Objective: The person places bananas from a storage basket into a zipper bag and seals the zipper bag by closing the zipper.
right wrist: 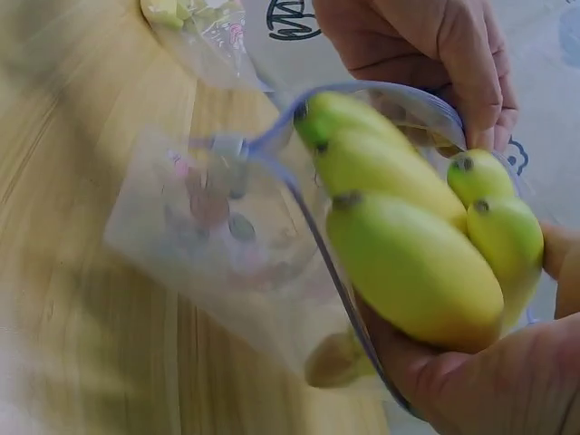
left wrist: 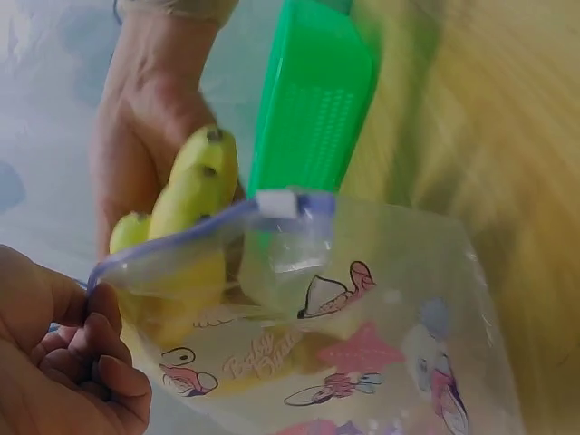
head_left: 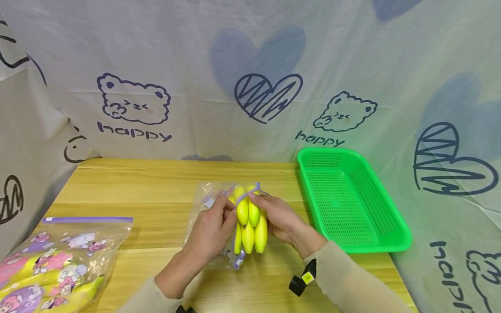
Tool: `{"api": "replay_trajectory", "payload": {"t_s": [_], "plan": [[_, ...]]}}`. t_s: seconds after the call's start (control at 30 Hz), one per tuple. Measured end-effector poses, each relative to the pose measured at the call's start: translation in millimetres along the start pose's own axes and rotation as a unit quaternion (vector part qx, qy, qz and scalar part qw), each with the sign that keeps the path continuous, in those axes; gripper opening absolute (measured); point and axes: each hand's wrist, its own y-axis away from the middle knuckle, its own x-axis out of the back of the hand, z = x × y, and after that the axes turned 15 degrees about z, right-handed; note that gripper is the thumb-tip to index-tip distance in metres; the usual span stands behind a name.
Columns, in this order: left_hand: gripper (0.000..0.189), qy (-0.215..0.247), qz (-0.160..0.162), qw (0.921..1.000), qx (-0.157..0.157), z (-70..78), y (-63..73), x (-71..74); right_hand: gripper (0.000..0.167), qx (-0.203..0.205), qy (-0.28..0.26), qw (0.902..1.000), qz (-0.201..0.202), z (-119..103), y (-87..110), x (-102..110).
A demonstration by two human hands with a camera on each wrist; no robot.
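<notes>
A bunch of small yellow bananas, greenish at the tips, sits partly inside the mouth of a clear zip bag with a purple zip and cartoon prints. My right hand grips the bunch from its right side, thumb close to the purple zip edge. On the other side, my left hand pinches the bag's rim between thumb and fingers. The mouth stands spread around the bananas in the right wrist view, their dark tips pointing out of it. A white slider shows on the zip.
A green perforated basket stands on the right of the wooden table. At the left lies another printed zip bag with bananas inside. A printed cloth hangs behind the table.
</notes>
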Motion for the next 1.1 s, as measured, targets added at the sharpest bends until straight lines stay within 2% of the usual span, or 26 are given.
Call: {"api": "replay_trajectory", "payload": {"t_s": [0.13,0.23,0.47,0.57,0.7,0.77,0.83,0.93,1.03,1.1], "plan": [[0.010,0.003,0.003,1.0000,0.008,-1.6,-2.5,3.2,0.063,-0.008,0.028,0.9979,-0.059,1,3.6,2],[0.009,0.001,-0.005,0.9999,0.015,-1.9,-1.6,2.8,0.062,-0.005,0.022,0.9968,-0.077,4,3.0,2],[0.007,0.002,-0.018,0.9996,0.022,3.2,0.9,0.7,0.070,-0.004,-0.011,0.9978,-0.065,11,-2.4,-2],[0.007,0.002,-0.025,0.9991,0.034,6.2,0.5,1.9,0.060,0.001,-0.008,0.9988,-0.049,11,-3.0,-5],[0.009,0.006,-0.054,0.9969,0.056,10.7,-1.0,4.2,0.043,0.007,-0.031,0.9994,-0.010,12,-3.0,-9],[0.009,0.016,-0.071,0.9951,0.067,12.4,-1.8,4.6,0.042,0.011,-0.055,0.9984,0.005,13,-2.6,-11],[0.009,0.030,-0.076,0.9935,0.079,13.5,-2.1,4.4,0.051,0.013,-0.064,0.9978,0.013,14,-1.9,-13],[0.008,0.044,-0.059,0.9929,0.094,13.9,-2.2,3.7,0.077,0.021,-0.030,0.9992,0.014,15,-1.3,-15],[0.007,0.045,-0.031,0.9935,0.100,12.9,-2.5,3.7,0.095,0.038,0.049,0.9979,0.018,16,-2.1,-17],[0.007,0.042,-0.021,0.9938,0.101,11.8,-2.8,3.9,0.098,0.060,0.112,0.9917,0.022,18,-3.5,-18]]}}
